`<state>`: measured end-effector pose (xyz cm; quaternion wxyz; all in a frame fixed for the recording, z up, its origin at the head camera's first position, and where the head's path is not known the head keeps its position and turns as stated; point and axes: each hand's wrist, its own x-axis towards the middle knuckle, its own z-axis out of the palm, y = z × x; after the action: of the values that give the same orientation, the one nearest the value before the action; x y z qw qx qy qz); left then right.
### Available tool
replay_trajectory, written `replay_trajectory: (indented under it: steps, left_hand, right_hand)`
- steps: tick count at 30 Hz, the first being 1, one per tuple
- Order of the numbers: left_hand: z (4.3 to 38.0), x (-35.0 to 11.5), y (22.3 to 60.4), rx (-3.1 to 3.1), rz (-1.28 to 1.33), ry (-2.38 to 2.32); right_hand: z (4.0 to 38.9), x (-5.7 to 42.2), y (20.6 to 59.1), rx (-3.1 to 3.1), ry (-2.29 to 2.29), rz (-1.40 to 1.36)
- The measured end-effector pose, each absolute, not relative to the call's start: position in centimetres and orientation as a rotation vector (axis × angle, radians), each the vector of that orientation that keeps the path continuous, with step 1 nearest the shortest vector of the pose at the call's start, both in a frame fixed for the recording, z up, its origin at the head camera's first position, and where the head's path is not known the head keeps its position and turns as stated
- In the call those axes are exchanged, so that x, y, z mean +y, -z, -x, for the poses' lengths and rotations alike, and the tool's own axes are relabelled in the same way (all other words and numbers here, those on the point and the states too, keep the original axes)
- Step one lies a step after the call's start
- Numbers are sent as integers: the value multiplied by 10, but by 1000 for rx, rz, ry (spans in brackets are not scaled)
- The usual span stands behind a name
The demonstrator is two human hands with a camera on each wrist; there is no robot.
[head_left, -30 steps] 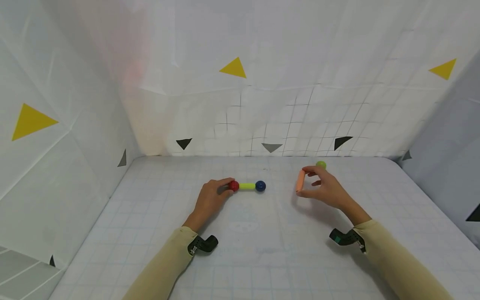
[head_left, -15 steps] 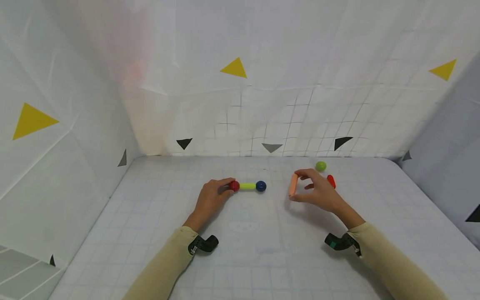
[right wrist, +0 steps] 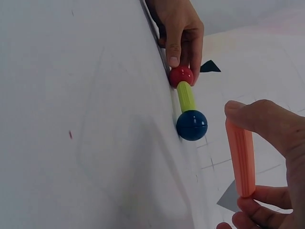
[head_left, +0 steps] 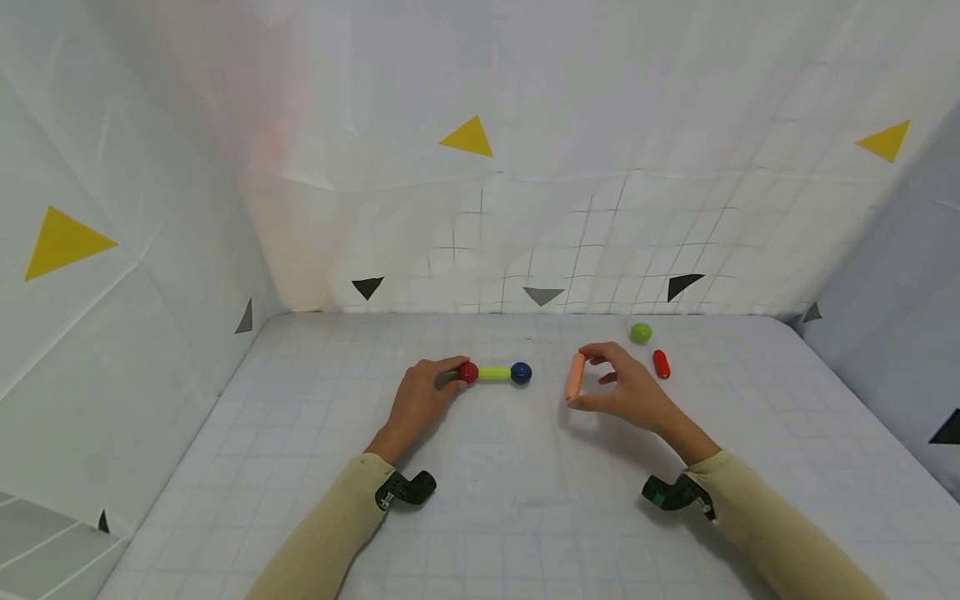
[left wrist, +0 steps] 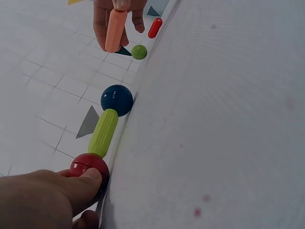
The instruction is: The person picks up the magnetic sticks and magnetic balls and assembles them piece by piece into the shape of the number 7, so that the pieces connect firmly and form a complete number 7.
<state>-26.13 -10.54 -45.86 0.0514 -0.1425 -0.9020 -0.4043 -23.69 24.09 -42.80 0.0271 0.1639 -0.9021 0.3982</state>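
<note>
On the white table my left hand (head_left: 424,403) pinches a red ball (head_left: 468,372) between thumb and fingers. A yellow-green ribbed rod (head_left: 494,373) joins that ball to a dark blue ball (head_left: 521,372), making one short dumbbell shape. My right hand (head_left: 628,395) holds an orange ribbed rod (head_left: 575,377) by its two ends, thumb at the near end and fingertips at the far one. It is raised above the table, to the right of the blue ball and apart from it. In the right wrist view the grooves of the orange rod (right wrist: 242,160) show clearly.
Behind my right hand a green ball (head_left: 641,333) lies near the table's back edge. A short red rod (head_left: 662,364) lies just right of that hand. White sheets with yellow and dark triangles wall in the back and sides.
My right hand has moved left and slightly nearer with the orange rod, bringing it closer to the blue ball and uncovering the red rod. The left hand stays put.
</note>
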Motion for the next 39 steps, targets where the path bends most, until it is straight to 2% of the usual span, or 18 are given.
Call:
replay_trajectory:
  steps: [39]
  left_hand:
    - [261, -106, 460, -2743, 421, 1238]
  right_hand:
    - [225, 198, 424, -2731, -1281, -642]
